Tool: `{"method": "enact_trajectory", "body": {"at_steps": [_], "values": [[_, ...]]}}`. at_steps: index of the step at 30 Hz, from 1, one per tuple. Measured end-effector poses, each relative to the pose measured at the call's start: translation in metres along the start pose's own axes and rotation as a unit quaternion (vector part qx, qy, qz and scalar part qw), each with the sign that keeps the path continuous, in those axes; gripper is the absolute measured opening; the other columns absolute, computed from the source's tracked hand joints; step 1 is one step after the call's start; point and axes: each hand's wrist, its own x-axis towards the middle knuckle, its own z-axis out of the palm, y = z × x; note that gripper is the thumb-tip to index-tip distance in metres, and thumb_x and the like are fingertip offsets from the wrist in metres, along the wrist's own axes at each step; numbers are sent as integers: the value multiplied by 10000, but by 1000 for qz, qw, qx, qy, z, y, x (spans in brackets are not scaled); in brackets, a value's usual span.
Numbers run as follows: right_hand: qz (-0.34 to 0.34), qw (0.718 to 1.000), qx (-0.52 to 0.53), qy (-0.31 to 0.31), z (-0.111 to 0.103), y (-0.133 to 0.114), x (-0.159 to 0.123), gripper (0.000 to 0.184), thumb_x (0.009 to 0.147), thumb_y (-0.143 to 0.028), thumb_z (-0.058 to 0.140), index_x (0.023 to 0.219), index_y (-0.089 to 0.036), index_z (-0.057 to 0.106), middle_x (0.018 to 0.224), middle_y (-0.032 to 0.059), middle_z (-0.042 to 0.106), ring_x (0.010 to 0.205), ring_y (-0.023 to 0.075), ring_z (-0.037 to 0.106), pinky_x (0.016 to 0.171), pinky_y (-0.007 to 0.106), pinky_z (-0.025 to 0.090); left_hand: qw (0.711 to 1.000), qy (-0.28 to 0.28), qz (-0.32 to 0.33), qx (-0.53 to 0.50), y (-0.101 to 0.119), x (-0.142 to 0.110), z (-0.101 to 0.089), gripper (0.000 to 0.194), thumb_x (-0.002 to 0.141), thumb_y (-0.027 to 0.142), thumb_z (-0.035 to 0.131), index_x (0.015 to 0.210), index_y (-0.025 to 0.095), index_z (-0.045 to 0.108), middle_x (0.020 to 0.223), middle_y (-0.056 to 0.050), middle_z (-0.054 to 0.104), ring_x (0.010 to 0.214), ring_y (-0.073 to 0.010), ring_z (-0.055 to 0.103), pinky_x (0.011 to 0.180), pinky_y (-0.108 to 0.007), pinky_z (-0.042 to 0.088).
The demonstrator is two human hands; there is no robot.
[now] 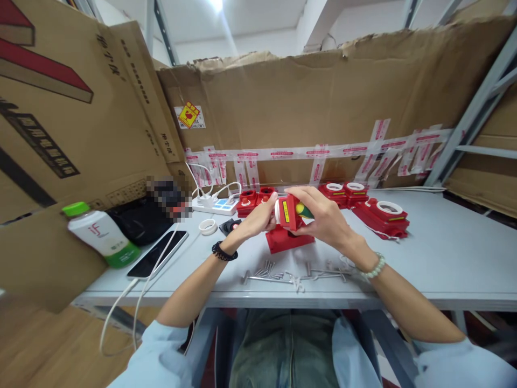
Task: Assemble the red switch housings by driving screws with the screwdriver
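My left hand (262,216) is closed around a small red housing (286,211) with a white ring on its left side and a yellow label. From the right, my right hand (325,215) wraps round a yellow and green handle (304,210), which looks like a screwdriver's. This handle meets the red housing's right side; its tip is hidden. Just under both hands a red base box (288,241) lies on the table. Several loose screws (264,270) and long metal rods (270,279) lie nearer the table's front edge.
Behind my right hand stand red boxes with white rings (390,207). A white ring (208,227), a power strip (220,205) and more red parts (247,202) sit to the left. Farther left are a phone (159,254) and a bottle (100,234). Cardboard (283,108) walls the back.
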Motion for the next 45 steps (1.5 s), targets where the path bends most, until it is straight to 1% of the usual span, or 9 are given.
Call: {"method": "enact_trajectory", "body": {"at_steps": [3,5,8,12,21,27,34,41,45], "values": [[17,1000,0,20,-1,6,-1,659,709,-261,751,1312,-225,488,1235,110,615,1123,282,602,900,418,549,999,-31,12,-29,3,-3,-5,800,819,831,127,447,183,412,351,31,283,336,-64,261,375,-229,197],[37,998,20,47,-1,11,-2,684,676,-324,783,1290,-211,502,1200,109,638,1065,279,631,888,415,550,994,28,81,-61,4,-5,-7,761,855,788,208,580,157,533,442,8,412,397,-80,369,379,-210,245],[77,991,69,86,0,14,-3,726,618,-395,818,1249,-191,521,1125,94,674,948,254,671,856,384,557,965,115,230,-56,4,-8,-6,461,875,603,518,1008,170,599,964,-83,643,822,-157,613,550,-209,461],[122,980,119,99,-2,9,-2,721,606,-425,821,1223,-197,528,1050,60,692,856,215,684,785,331,565,950,34,310,-13,3,-10,0,480,861,368,652,1294,253,479,1432,-108,443,1270,-245,480,946,-345,486],[74,983,135,98,2,5,1,697,622,-366,798,1234,-194,513,1148,83,668,958,227,670,866,346,544,977,125,173,-20,-3,-5,1,415,956,504,429,1146,153,545,845,-49,634,728,-141,580,706,-294,484],[95,981,143,89,3,6,1,708,627,-391,801,1238,-190,507,1100,77,681,922,225,683,834,346,557,952,51,302,-3,3,-11,0,517,852,373,651,1314,269,444,1403,-104,455,1247,-253,484,936,-365,487],[130,973,168,92,4,8,-1,739,618,-413,818,1253,-213,497,1072,49,691,870,210,698,812,332,569,956,44,289,26,7,-14,1,558,827,334,678,1340,237,480,1373,-131,487,1109,-240,564,784,-303,505],[50,987,104,110,4,10,-2,720,644,-393,797,1274,-225,493,1191,87,656,1004,252,673,903,395,553,968,174,177,-34,-5,2,-2,499,925,596,376,947,149,598,744,-27,562,609,-119,504,560,-245,408],[47,984,93,145,3,14,-2,720,665,-390,786,1296,-218,485,1209,99,643,984,254,674,892,409,562,961,231,139,58,1,-9,-29,470,913,569,392,948,152,608,733,-14,554,617,-127,494,576,-249,398]]}}
